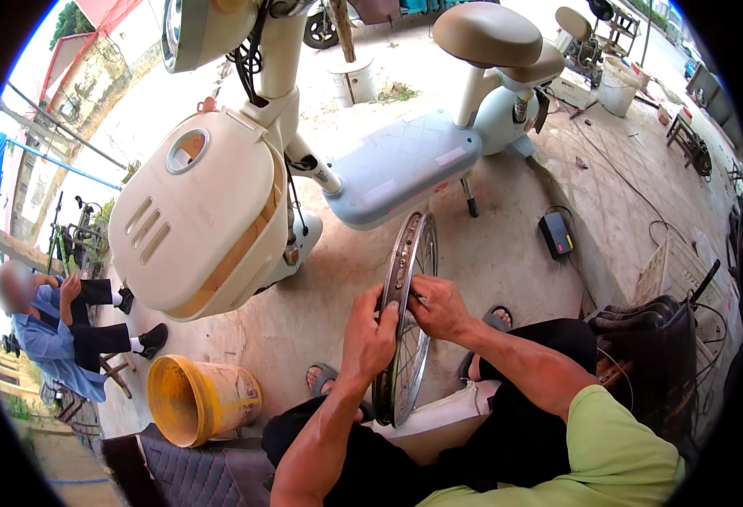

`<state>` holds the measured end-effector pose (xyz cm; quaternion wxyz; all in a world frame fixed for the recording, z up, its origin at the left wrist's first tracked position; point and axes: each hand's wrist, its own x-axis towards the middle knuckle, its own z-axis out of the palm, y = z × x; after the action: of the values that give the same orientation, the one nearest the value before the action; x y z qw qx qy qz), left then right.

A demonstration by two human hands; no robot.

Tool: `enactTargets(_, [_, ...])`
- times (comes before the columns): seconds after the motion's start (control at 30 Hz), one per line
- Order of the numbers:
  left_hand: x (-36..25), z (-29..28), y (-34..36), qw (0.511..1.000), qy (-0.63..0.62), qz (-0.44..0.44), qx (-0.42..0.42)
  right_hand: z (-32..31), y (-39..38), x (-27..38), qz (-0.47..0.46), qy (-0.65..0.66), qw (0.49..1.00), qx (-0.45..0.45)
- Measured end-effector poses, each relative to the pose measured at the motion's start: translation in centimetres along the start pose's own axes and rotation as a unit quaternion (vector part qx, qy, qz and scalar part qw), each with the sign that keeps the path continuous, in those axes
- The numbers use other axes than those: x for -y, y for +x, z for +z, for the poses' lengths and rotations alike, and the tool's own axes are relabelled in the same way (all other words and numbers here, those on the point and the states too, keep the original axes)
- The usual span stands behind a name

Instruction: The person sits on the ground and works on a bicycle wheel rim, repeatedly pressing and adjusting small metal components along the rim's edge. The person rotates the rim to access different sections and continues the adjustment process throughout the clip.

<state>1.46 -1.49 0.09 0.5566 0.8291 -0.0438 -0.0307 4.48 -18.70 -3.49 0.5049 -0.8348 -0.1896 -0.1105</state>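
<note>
A spoked bicycle wheel rim [403, 262] without a tyre stands upright, edge towards me, between my legs. My left hand [368, 336] is closed on its left side, the thumb lying across the rim. On the other side my right hand [439, 308] is closed with bent fingers at the rim and spokes; the fingertips are partly hidden. The lower end of the rim rests by a white block-like box [439, 422] between my knees.
A cream and pale blue electric scooter [405, 165] stands ahead. A yellow bucket [234, 397] lies tipped at left, near a seated person [59, 329]. At right are a small black box [556, 235] with a cable, a plastic crate [680, 275] and a dark seat-like item [646, 338].
</note>
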Motion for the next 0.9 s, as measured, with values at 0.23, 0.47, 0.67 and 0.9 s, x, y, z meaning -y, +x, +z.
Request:
enactTargets(0.23, [-0.2, 0.0, 0.0, 1.000, -0.003, -0.008, 0.000, 0.1, -0.2, 0.1, -0.005, -0.026, 1.000, -0.004])
enactTargets(0.47, [0.2, -0.9, 0.9, 1.000, 0.025, 0.001, -0.012, -1.3, -0.7, 2.5, -0.015, -0.011, 0.996, 0.091])
enactTargets(0.67, [-0.2, -0.6, 0.8, 1.000, 0.019, 0.014, -0.015, -2.7, 0.6, 1.6, 0.081, 0.013, 0.996, 0.021])
enactTargets(0.9, [-0.3, -0.3, 0.5, 1.000, 0.019, 0.011, -0.012, -0.4, 0.1, 0.0, 0.036, 0.043, 0.998, 0.027])
